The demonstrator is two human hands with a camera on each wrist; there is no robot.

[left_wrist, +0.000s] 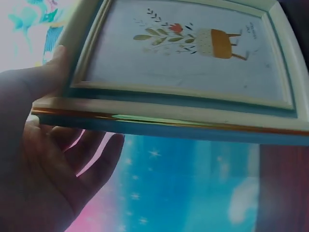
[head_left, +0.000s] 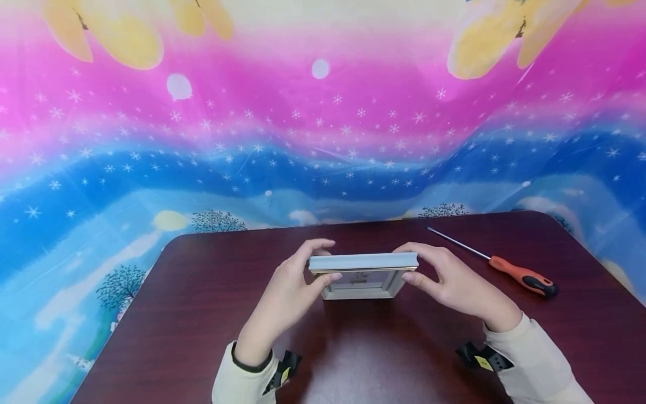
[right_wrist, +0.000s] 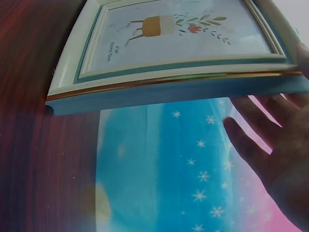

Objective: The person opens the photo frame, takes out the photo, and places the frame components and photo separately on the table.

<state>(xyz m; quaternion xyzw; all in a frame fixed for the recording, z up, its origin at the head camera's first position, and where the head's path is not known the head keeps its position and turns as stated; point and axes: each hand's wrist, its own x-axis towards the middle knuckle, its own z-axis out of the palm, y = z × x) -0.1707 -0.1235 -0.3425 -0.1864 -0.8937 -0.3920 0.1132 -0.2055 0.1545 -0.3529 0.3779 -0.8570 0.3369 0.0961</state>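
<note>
A picture frame (head_left: pixel 363 261) stands upright on the table between both hands, its picture side facing me. Its border is cream with blue-green edges and a thin gold line; the picture (left_wrist: pixel 212 43) shows a plant in a pot on legs. My left hand (head_left: pixel 290 292) grips the upper left corner, thumb on the front and fingers behind. At the upper right corner my right hand (head_left: pixel 454 283) pinches it the same way. Printed size text shows on the picture in the right wrist view. The back of the frame is hidden.
A flat-tipped screwdriver (head_left: pixel 520 275) with an orange and black handle lies on the dark red-brown table (head_left: pixel 202 314), right of the right hand. Behind the table's far edge hangs a pink and blue cloth (head_left: pixel 282 112) with snowflakes.
</note>
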